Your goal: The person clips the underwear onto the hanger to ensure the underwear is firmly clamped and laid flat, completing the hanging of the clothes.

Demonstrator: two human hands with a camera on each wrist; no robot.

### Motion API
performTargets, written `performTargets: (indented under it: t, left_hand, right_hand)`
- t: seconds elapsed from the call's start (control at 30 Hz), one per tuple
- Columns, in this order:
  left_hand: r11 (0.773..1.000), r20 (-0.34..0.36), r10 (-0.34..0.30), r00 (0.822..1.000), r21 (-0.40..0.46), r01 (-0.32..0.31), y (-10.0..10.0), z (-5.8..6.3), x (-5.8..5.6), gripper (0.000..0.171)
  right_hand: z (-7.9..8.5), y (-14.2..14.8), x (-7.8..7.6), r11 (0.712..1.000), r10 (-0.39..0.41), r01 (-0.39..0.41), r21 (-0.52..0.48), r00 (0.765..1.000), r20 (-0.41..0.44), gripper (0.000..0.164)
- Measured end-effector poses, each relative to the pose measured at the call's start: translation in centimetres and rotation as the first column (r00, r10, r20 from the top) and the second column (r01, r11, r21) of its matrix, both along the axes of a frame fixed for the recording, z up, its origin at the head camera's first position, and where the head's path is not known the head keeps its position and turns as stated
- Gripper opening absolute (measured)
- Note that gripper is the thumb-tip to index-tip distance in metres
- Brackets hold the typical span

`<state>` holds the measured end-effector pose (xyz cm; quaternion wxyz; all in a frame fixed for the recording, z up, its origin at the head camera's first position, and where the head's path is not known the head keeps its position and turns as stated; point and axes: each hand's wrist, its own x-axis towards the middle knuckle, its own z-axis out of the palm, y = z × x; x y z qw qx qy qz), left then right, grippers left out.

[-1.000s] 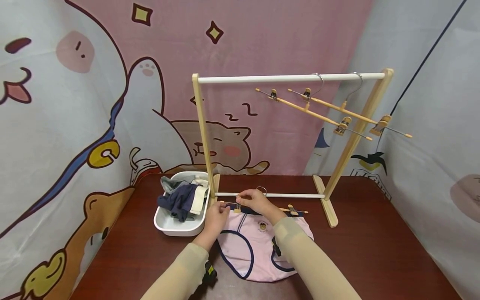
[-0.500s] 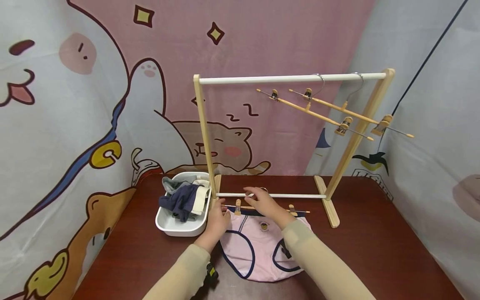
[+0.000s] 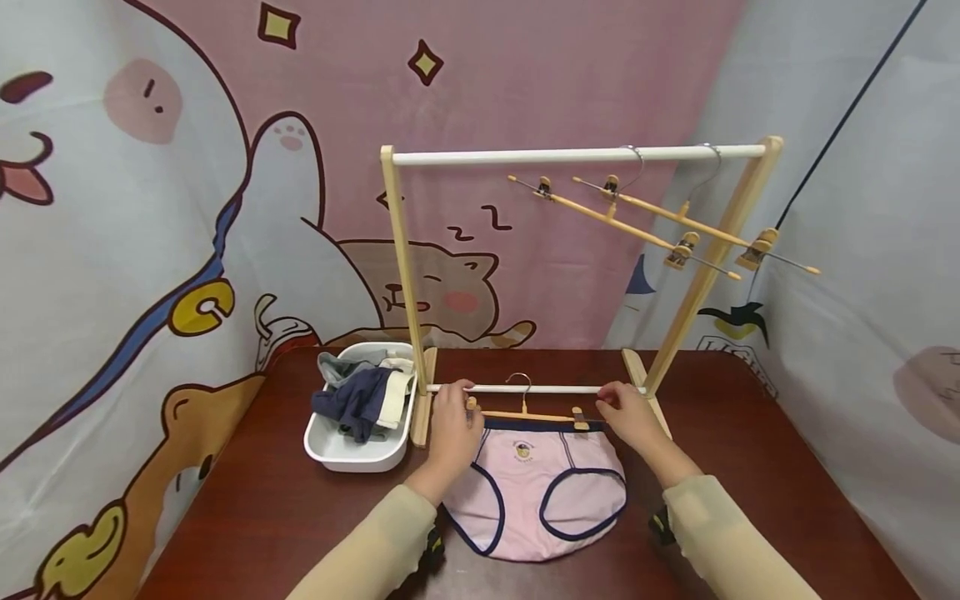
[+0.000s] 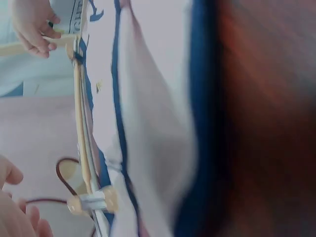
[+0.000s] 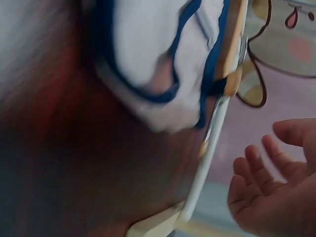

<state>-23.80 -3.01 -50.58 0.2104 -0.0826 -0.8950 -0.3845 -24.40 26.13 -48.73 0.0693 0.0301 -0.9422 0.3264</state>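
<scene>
Pink briefs [image 3: 517, 500] with navy trim lie flat on the dark table. A wooden clip hanger [image 3: 540, 416] lies along their waistband, its hook pointing away; the right clip [image 3: 581, 418] is on the navy band. My left hand [image 3: 452, 433] is beside the left clip [image 4: 94, 200], partly covering it in the head view; the left wrist view shows a gap between fingers and clip. My right hand [image 3: 633, 425] hovers just right of the hanger's right end, fingers loosely bent and holding nothing, as the right wrist view also shows [image 5: 276, 182].
A wooden rack [image 3: 407, 267] with white rails stands behind the briefs. Two more clip hangers [image 3: 637, 229] hang from its top rail [image 3: 510, 157]. At the left, a white basin [image 3: 360, 458] holds folded navy, grey and cream clothes [image 3: 360, 400].
My right hand has left the left clip and moved right, to beyond the hanger's right end. The hanger's hook and the briefs' right half now show. My left hand has shifted slightly to the right.
</scene>
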Motion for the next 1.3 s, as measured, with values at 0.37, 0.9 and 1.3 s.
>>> performTargets:
  t: [0.37, 0.9, 1.3]
  left_hand:
    - [0.915, 0.109, -0.208, 0.972, -0.33, 0.233, 6.9, 0.6, -0.5, 0.025]
    - [0.83, 0.331, -0.185, 0.925, -0.451, 0.327, 12.6, -0.6, -1.5, 0.037]
    - [0.899, 0.334, -0.217, 0.917, -0.298, 0.321, 13.3, -0.6, -1.6, 0.038]
  right_hand:
    - [-2.5, 1.9, 1.1, 0.997, -0.047, 0.024, 0.071, 0.939, 0.342, 0.029]
    - [-3.0, 1.2, 0.2, 0.985, -0.001, 0.096, -0.141, 0.831, 0.556, 0.056]
    - [-3.9, 2.3, 0.3, 0.978, 0.021, 0.1, -0.183, 0.825, 0.565, 0.062]
